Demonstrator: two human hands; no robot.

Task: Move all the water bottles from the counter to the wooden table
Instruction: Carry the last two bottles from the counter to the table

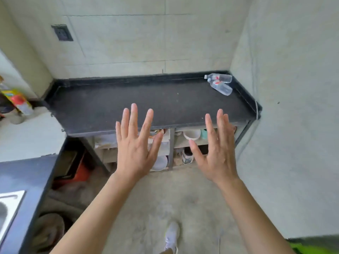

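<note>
Now our left hand (134, 143) and right hand (218, 149) are spread wide and hold nothing. At the far right corner of the counter (128, 99) lie the back bottle (220, 77) and the front bottle (221, 88), touching. We should step closer and wrap fingers round each middle.

Water bottles: 2, both lying at 1 o'clock, back bottle (219, 77) and front bottle (221, 87), touching. Black counter (128, 103): 1, at 12 o'clock. Hands: 2, left hand (134, 154) and right hand (218, 158), centre. Wall socket (62, 33): 1, at 10 o'clock. Steel sink (9, 206): 1, at 8 o'clock. White shoe (171, 235): 1, at 6 o'clock. White bowl (192, 134): 1, under the counter. Teal cup (204, 134): 1, just beside it. Other shelf items too blurred to count.
</note>
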